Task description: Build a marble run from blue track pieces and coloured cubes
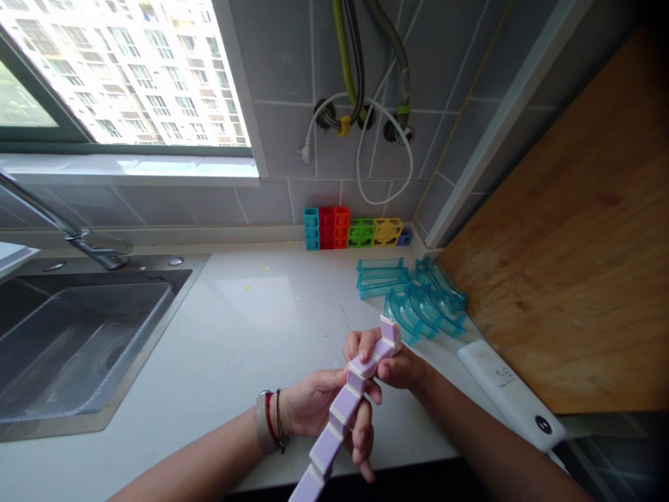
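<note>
I hold a lilac stepped plastic track piece (339,411) with white edges, slanting from the bottom centre up to the right. My left hand (324,411) is wrapped round its middle; the wrist wears a red band and a dark bead bracelet. My right hand (389,362) pinches the upper end of the piece. Both hands hover over the white counter (251,328) near its front edge.
Several clear turquoise track pieces (418,293) lie just beyond my right hand. Coloured blocks (355,230) line the tiled wall. A steel sink (73,335) with a tap (78,237) is at the left. A white device (509,390) and a wooden panel (575,244) stand at the right.
</note>
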Demonstrator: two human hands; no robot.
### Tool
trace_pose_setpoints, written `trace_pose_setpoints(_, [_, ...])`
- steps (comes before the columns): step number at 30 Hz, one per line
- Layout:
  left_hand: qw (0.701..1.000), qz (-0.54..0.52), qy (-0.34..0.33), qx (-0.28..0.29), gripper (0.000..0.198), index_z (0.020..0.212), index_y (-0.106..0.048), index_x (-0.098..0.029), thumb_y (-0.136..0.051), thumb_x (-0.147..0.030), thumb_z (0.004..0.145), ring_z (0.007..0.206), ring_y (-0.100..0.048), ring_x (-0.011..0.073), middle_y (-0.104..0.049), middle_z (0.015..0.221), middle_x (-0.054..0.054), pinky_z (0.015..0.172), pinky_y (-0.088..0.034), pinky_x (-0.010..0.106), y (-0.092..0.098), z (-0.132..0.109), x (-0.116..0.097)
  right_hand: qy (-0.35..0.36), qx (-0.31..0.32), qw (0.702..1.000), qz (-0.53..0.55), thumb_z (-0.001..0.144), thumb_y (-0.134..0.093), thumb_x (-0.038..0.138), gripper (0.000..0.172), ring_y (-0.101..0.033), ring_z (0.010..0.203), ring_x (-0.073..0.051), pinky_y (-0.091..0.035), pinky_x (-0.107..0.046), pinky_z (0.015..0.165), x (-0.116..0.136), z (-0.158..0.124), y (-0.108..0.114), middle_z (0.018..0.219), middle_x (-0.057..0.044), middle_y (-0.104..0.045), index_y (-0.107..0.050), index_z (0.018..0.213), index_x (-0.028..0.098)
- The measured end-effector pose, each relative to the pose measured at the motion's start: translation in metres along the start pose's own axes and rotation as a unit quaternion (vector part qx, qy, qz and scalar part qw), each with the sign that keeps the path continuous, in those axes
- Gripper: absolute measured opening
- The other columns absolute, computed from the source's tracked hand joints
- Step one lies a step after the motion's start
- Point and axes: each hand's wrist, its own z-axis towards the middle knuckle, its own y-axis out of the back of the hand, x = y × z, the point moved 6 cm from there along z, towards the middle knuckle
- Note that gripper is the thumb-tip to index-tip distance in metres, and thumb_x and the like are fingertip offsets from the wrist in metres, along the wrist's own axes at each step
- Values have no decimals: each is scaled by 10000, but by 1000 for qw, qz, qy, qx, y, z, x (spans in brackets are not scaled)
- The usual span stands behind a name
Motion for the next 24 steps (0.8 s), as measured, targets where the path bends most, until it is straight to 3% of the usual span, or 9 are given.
trace_pose_setpoints(3, [981,129,-55,-136,527,1142,-686,-104,-545,-571,941,741,-724,249,-740,952,165,751,-572,410,14,-4,-26,-20,-99,995,-17,786,-815,443,341,-508,536,-96,-389,-227,498,1,-2,16,789,20,-593,-632,997,248])
trace_pose_setpoints(6, [906,254,-152,-303,473,1072,-710,-107,-629,-545,916,765,-711,204,-719,1006,153,689,-559,296,22,-19,-63,-4,-231,967,-105,776,-833,410,314,-464,502,-94,-354,-224,482,8,-4,32,629,50,-558,-640,915,205])
trace_pose_setpoints(9, [846,312,-192,-388,446,1058,-722,-140,-703,-541,865,797,-678,178,-703,962,106,633,-545,242,22,-30,-83,1,-296,937,-185,782,-829,413,304,-423,501,-88,-329,-235,490,13,-2,35,552,53,-519,-651,790,166])
trace_pose_setpoints(13, [824,326,-160,-435,412,1003,-729,-145,-826,-469,767,723,-634,127,-690,868,65,589,-504,195,31,-31,-81,-35,-265,945,-189,818,-787,456,325,-442,514,-94,-332,-244,500,6,3,30,576,41,-530,-662,790,157])
trace_pose_setpoints(19, [866,287,-138,-387,385,1015,-727,-145,-822,-433,777,694,-625,111,-699,902,83,608,-510,207,36,-26,-75,-56,-231,962,-135,833,-768,483,348,-464,547,-91,-359,-234,522,3,3,28,634,29,-555,-647,810,158])
trace_pose_setpoints(24, [841,305,-145,-422,416,986,-722,-141,-836,-457,741,711,-631,138,-683,867,77,580,-499,212,34,-31,-81,-88,-256,958,-99,871,-695,555,398,-469,495,-79,-294,-197,418,6,0,35,653,21,-580,-641,869,161])
